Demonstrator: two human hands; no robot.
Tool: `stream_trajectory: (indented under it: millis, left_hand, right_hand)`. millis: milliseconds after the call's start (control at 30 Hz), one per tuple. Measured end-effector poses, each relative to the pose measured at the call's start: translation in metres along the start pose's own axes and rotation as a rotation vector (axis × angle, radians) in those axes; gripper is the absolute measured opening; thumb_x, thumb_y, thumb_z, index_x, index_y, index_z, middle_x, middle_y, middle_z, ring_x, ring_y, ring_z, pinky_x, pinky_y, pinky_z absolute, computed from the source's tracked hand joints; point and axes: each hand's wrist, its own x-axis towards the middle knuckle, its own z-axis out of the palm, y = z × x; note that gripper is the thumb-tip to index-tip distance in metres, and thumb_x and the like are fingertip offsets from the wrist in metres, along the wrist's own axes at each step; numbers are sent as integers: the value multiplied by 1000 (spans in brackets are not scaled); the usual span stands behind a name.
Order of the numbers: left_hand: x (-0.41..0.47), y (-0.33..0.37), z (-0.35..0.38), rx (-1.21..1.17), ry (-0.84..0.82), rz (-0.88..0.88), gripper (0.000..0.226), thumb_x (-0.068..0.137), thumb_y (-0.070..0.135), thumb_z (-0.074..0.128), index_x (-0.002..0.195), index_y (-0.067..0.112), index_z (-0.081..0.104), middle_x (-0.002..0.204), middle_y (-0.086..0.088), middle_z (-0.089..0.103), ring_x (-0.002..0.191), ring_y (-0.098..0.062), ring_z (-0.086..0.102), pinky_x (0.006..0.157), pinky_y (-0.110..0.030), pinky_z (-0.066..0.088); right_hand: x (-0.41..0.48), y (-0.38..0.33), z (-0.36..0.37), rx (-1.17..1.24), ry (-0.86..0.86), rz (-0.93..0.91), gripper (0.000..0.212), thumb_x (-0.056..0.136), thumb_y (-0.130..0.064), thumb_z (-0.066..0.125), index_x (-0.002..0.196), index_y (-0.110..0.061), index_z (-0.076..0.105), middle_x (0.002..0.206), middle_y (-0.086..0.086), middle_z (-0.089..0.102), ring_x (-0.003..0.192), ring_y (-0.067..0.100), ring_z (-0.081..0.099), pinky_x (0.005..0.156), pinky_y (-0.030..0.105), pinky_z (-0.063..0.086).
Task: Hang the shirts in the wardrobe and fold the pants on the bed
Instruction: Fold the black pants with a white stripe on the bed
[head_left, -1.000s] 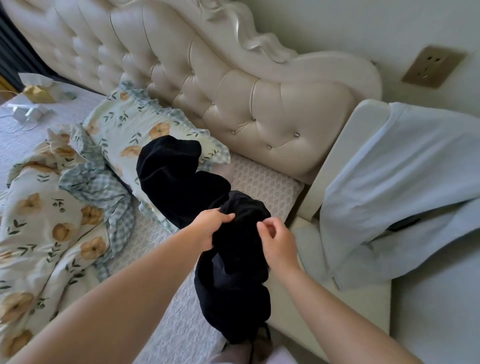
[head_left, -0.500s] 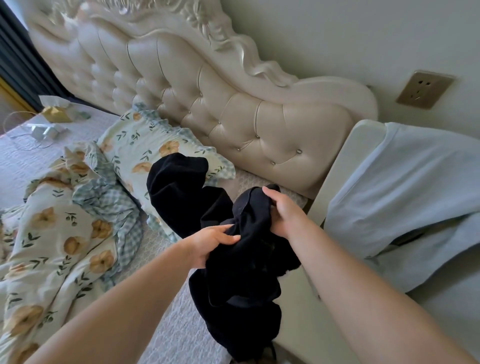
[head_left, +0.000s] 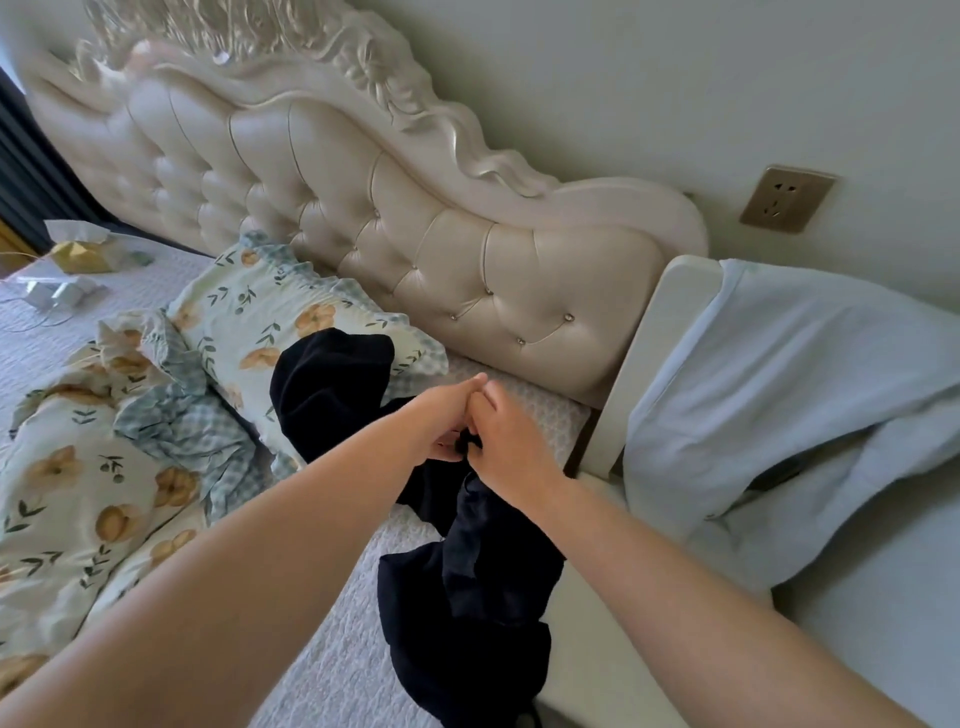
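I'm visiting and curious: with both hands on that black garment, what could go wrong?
The left hand and right hand pinch the black pants at one spot, so cloth might slip. One end lies on the floral pillow and may drag it. The rest hangs past the mattress edge and could slide off.

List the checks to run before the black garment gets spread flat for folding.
1. Left hand grip on the garment: ok, fingers curled on the cloth.
2. Right hand grip: ok, pinching beside the left.
3. Garment off the pillow: not ok, its far end lies on it.
4. Garment untangled: not ok, it hangs bunched.
5. Flat room on the bed: cannot tell; the quilt is heaped at the left.
6. Which edge is held: cannot tell.
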Motion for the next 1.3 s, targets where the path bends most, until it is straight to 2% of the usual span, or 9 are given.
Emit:
stream_trajectory:
  millis: [133,433,533,667,767,867,967,1100,1300]
  left_hand:
    - [3,-6,-8,-31,-304,-108,28,98,29,51,108,4,60,102,-12,62,99,-22,61,100,-37,47]
    - [-7,-9,-11,263,-463,-216,22,97,20,48,90,3,60,70,-6,70,67,-17,69,58,-29,56]
    - [-17,-2,2,355,-302,-110,18,92,9,46,75,7,53,55,-2,61,53,-15,62,52,-27,51]
    - [-19,11,3,119,-150,-70,12,82,3,39,90,5,47,81,-10,51,73,-25,53,71,-31,47]
    - [-26,23,-5,-104,-190,-43,19,79,3,39,97,4,45,89,-12,49,80,-29,54,74,-37,50]
    - [-35,33,-15,-161,-204,25,5,83,5,51,87,6,54,83,-9,58,77,-26,60,68,-37,52]
    - [-39,42,-31,-210,-138,122,17,83,-7,48,93,2,58,85,-11,59,78,-25,60,62,-36,53]
    - [-38,46,-48,-342,-52,325,49,84,-17,37,126,1,54,108,-19,57,98,-32,57,84,-42,50]
    - [-22,33,-90,-393,388,371,17,90,11,61,106,17,63,101,-9,66,93,-25,65,83,-43,56]
  right_hand:
    - [-15,0,-7,-121,45,-423,24,60,20,62,70,-1,54,76,18,52,65,29,49,56,36,42]
    - [-39,-10,-19,-336,-90,-760,15,70,6,58,81,-4,62,86,13,61,70,27,58,63,37,50]
    - [-55,-10,-12,-175,-13,-562,31,61,2,77,90,-2,65,100,17,62,84,31,63,75,38,52]
    - [-86,-9,6,287,127,95,63,72,-15,78,129,-12,49,134,4,39,109,16,53,91,23,47]
    - [-102,-8,22,400,46,298,63,83,-28,68,138,-22,38,128,-15,46,108,1,53,89,7,40]
    - [-114,4,33,308,-99,433,44,92,-35,53,133,-24,43,113,-5,65,104,14,61,85,25,48]
    - [-121,25,36,92,-336,516,38,94,-39,46,129,-23,50,117,3,60,111,24,54,96,32,42]
    - [-127,33,43,42,-457,535,32,91,-38,49,120,-27,54,115,3,59,110,23,53,94,29,35]
    - [-122,60,26,-299,-314,281,23,93,-37,46,108,-24,56,94,5,67,98,28,55,95,31,33]
